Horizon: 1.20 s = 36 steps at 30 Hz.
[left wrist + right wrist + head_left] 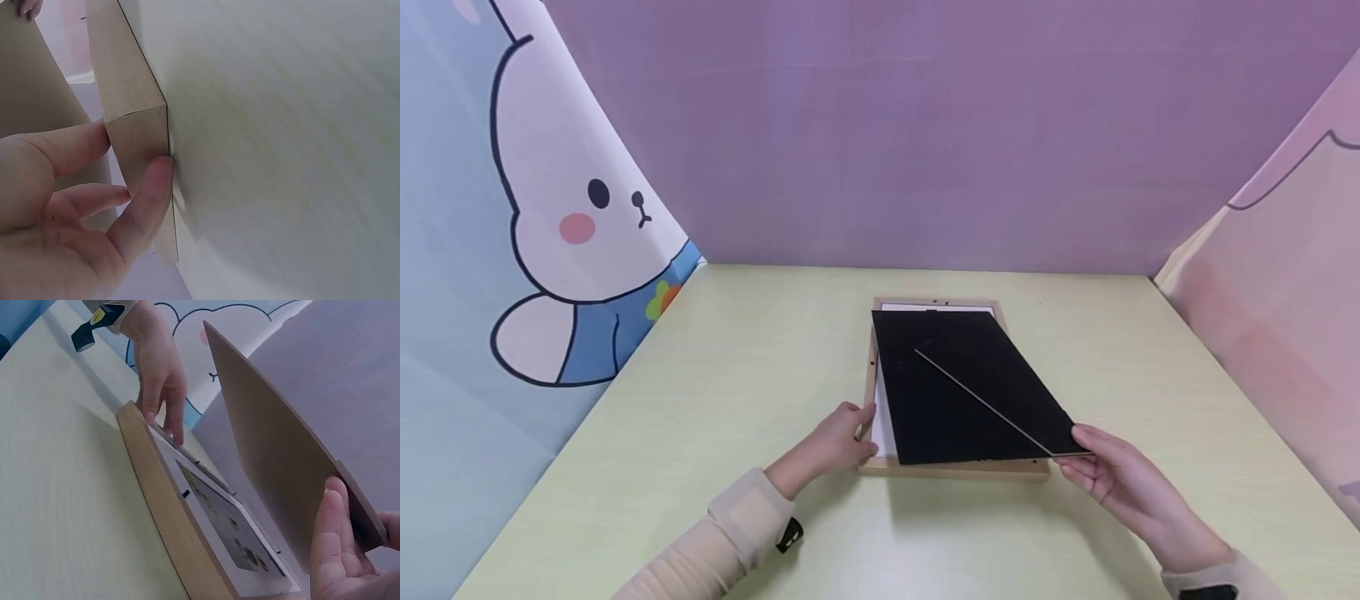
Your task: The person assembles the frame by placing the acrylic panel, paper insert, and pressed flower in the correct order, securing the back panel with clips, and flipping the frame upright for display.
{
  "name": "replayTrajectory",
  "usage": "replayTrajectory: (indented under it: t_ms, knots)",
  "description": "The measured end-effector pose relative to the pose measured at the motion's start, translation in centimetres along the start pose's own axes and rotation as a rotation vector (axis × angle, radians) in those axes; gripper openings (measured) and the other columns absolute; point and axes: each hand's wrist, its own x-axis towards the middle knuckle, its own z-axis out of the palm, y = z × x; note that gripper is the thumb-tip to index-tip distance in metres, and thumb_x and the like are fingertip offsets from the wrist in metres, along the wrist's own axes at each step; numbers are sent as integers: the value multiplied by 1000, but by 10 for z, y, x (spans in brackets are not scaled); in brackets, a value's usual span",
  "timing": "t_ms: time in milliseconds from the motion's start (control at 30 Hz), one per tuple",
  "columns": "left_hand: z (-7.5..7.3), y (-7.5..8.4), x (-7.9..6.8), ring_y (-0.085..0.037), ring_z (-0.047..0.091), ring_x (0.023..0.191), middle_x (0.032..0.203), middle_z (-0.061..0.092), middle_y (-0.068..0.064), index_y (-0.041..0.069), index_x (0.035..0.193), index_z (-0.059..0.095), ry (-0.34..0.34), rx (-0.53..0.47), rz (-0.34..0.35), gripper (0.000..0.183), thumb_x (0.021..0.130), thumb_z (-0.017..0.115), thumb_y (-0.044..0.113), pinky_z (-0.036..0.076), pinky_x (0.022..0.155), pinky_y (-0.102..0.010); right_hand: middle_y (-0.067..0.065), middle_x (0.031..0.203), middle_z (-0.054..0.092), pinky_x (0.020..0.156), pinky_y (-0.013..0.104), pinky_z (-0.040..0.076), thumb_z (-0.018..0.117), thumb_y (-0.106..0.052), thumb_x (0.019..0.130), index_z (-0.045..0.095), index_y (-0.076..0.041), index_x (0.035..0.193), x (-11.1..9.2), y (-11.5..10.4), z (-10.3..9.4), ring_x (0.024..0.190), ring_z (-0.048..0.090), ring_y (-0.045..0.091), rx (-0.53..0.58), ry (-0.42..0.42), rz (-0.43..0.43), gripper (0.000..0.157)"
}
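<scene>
A light wooden picture frame [951, 472] lies face down on the table. My left hand [835, 437] grips its near left corner, thumb and fingers on the wooden edge in the left wrist view. Above the frame, tilted up on its right side, is a black backing board [951, 379] with an easel leg [985, 406] on its back. My right hand [1131, 492] pinches the board's near right corner. Seen from the right wrist, the board's brown inner face [269, 431] stands apart from the frame, where a white-bordered picture [231, 525] lies inside.
The pale table [715, 400] extends around the frame on all sides. Small dark tabs [185, 494] stick out along the frame's inner edge. A purple backdrop [925, 142] rises behind, and a cloth printed with a rabbit [580, 242] hangs at the left.
</scene>
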Motion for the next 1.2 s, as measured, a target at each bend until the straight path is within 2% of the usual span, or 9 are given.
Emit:
replayTrajectory:
  t_ms: [300,500,700,1067,1200]
  knots:
    - [0,2,-1,-29,49,99,121,44,-32,-9,134,39,-3,-1,0,61,83,66,7,42,80,-39,9,98,67,82,29,48,33,-2,99,66,-5,100,11,5,2,89,64,21,-11,106,-19,33]
    - [0,3,-1,-30,49,103,124,42,-31,-9,135,38,-21,-28,-20,60,84,65,8,42,81,-40,13,97,67,81,29,48,32,-2,99,66,-3,99,16,6,0,89,64,21,-12,137,-20,34]
    - [1,3,-1,-27,48,97,125,40,-31,-8,136,37,-30,-30,-31,61,85,65,8,42,76,-38,13,95,68,80,29,48,34,-3,99,67,-3,96,21,6,1,88,65,21,-24,183,-18,33]
    - [0,4,-3,-28,49,96,123,42,-32,-10,135,36,-20,-38,-3,62,84,65,7,43,74,-38,12,88,68,78,30,49,40,-2,97,66,-4,90,33,12,6,84,65,21,-69,282,-12,27]
    - [0,4,-3,-32,49,101,120,44,-33,-11,134,38,-6,-33,12,61,82,66,6,42,80,-41,11,87,69,76,29,50,41,-2,97,65,-6,89,37,14,8,82,66,20,-85,311,-13,26]
